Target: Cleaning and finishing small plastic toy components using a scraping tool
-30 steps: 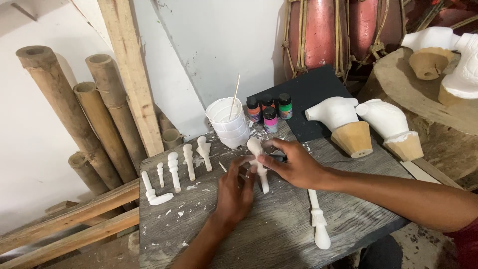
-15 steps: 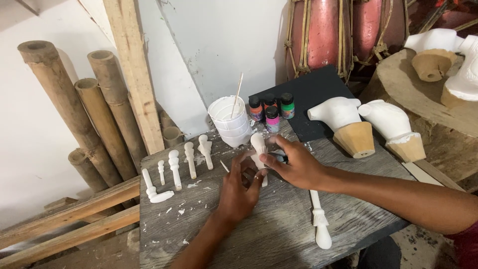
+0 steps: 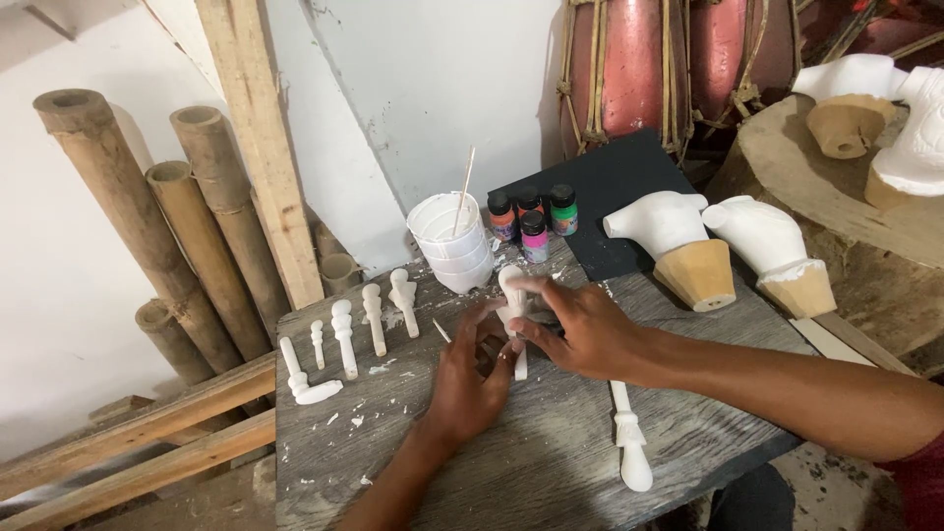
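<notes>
I see both hands on the spindle, mid-table: left hand fingers curled at its lower end, right hand pinching its top. Long axis near-vertical in frame, knob pointing away. Cup stack holds a stick.

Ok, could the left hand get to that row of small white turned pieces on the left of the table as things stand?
Probably yes. The left hand is on the white piece that both hands hold; between it and the row of white turned pieces lies only bare table with white flecks.
</notes>
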